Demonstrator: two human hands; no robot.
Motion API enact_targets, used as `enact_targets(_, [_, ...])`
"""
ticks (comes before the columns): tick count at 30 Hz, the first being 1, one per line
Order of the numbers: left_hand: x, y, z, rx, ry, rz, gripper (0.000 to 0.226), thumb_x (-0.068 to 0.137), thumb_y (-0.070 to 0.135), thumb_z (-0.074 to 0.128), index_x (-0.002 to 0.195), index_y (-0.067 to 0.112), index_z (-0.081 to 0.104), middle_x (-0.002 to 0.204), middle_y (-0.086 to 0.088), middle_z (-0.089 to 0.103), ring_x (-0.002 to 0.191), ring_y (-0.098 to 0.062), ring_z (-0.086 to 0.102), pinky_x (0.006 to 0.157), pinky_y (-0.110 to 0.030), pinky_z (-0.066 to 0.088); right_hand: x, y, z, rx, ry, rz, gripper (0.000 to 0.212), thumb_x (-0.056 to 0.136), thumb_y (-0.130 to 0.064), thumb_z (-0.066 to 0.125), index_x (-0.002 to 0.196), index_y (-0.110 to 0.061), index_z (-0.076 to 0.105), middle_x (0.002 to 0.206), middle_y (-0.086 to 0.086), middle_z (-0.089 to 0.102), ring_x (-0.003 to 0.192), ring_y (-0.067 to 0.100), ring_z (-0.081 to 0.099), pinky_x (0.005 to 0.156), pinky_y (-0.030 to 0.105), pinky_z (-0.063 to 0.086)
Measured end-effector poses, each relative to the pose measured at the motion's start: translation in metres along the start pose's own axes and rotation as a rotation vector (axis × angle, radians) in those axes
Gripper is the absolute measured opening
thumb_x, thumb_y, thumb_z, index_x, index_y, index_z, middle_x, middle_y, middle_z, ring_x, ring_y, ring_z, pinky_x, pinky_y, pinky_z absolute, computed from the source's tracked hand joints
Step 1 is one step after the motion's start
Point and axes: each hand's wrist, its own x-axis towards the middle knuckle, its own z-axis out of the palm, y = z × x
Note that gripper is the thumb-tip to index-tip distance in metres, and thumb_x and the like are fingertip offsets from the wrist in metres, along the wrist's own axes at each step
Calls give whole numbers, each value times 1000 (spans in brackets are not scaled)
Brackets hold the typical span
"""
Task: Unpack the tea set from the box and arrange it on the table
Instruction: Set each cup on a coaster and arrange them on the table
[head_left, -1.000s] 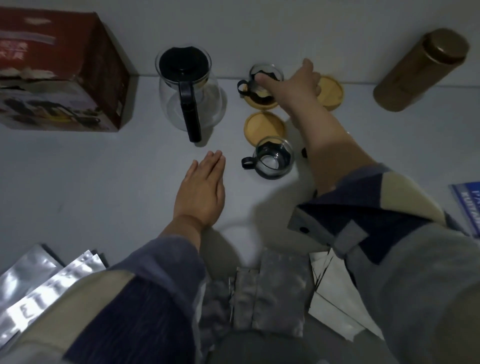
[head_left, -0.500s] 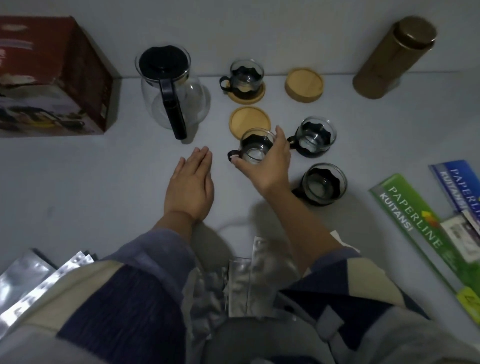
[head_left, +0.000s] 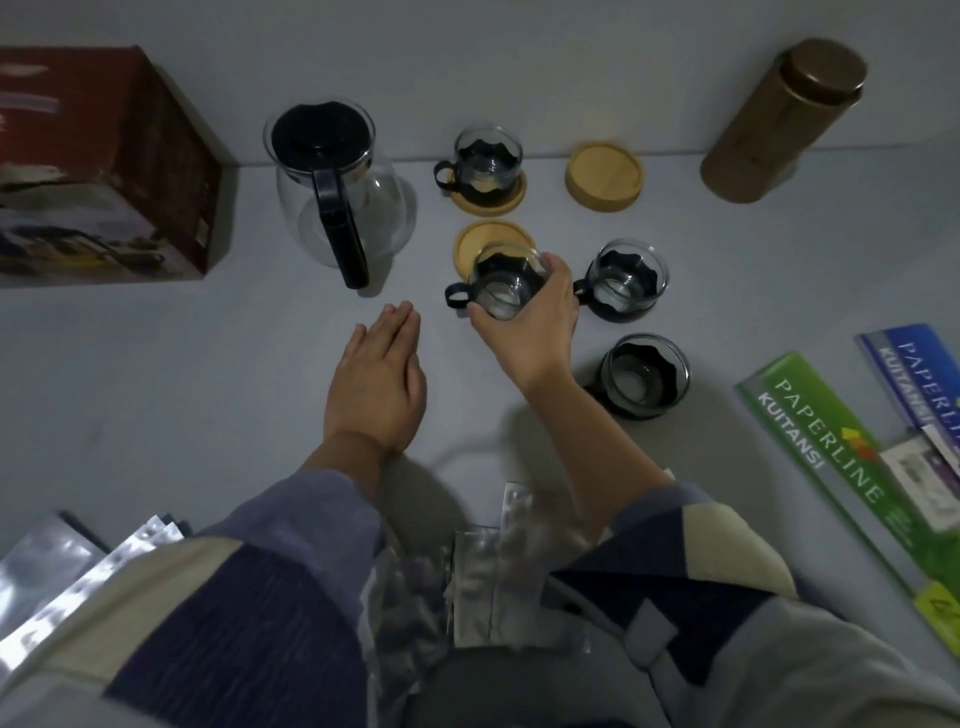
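1. Head view: the held cup (head_left: 501, 288), glass in a dark holder, sits in the right hand (head_left: 524, 332), whose fingers and thumb curl round its body from the near side. It overlaps the near edge of the middle coaster (head_left: 493, 244); whether its base rests on the wood, on the table (head_left: 156, 389) or in the air, I cannot tell.
2. Risk: smooth glass held by the sides alone could slip, or land half on the coaster rim and tip.
3. Just right of that hand stands a second cup (head_left: 626, 283), its handle close to the knuckles; a sideways wrist movement could knock it. A third cup (head_left: 647, 376) stands right of the wrist, near the forearm, exposed to a sleeve on withdrawal.
4. Beyond the hand, a fourth cup (head_left: 485, 166) already sits on its coaster (head_left: 491, 200); a bare coaster (head_left: 602, 176) lies farther right.
5. Left and beyond, the glass teapot (head_left: 337, 192) points its handle toward the hands; reaching across could catch it.
6. The left hand (head_left: 376, 384) lies flat, fingers straight and together, holding nothing, so it steadies no glassware.
7. Farthest left, the box (head_left: 98, 166) stands well apart.
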Motion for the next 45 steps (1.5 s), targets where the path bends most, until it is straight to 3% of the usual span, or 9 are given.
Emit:
enact_targets(10, [3,-2,-2,-3,-7,-19,51,95,21,35,146,12,38,153,-2,36,144,-16,28,121,-31,12,55,-24,10,-39,56,-72,92,68,-31,81,142,-7,31,141,10,42,132,27,36,113,37,29])
enact_targets(24, [4,-6,-2,-13,-40,-34,52,96,23,34,147,15,35,154,0,33,145,-13,25,121,-32,12,62,-14,24,-116,-24,-71,91,72,-33,78,144,-7,28,143,10,40,132,28,33,110,34,27])
enact_targets(30, [3,-5,-3,-5,-44,-27,52,97,24,34,147,15,35,154,0,33,145,-14,26,121,-30,11,54,-22,10,-7,-92,17,121,68,-29,85,152,-14,-1,155,14,24,146,30,16,120,45,17])
enact_targets(32, [1,-3,-4,-1,-49,-25,53,96,25,32,147,14,36,154,-2,35,144,-16,28,120,-30,12,55,-29,0,34,-105,54,121,70,-22,83,152,-15,-5,156,15,23,147,31,15,120,46,17])
enact_targets(35, [2,3,-9,16,-79,-40,54,96,29,30,147,11,34,154,-6,33,144,-20,28,120,-31,12,65,-39,-27,55,-136,102,106,80,-8,72,153,-14,-5,153,16,30,142,29,29,115,31,25])
enact_targets(37, [4,15,-13,19,-104,-82,54,98,30,31,148,9,31,155,-8,31,144,-23,27,121,-33,14,73,-45,-54,22,-150,121,90,87,-5,63,153,-16,3,147,14,40,132,26,42,94,22,33])
enact_targets(38, [5,23,-16,16,-106,-95,54,99,31,32,147,8,31,154,-9,32,143,-24,29,121,-34,16,79,-46,-68,3,-145,113,82,88,-6,61,152,-15,10,144,13,43,129,25,45,90,23,35])
enact_targets(42, [11,70,-10,-28,-100,28,54,96,32,28,144,11,38,150,-8,40,138,-22,37,118,-32,22,115,-31,-109,-38,-82,100,56,87,-10,58,140,-13,40,133,12,53,120,27,55,100,34,47])
enact_targets(45, [18,100,10,-25,-136,82,54,97,31,25,147,12,33,153,-6,34,142,-19,30,119,-27,12,141,-6,-122,-112,-89,152,47,86,-11,58,132,-11,52,125,12,60,112,28,62,97,35,51])
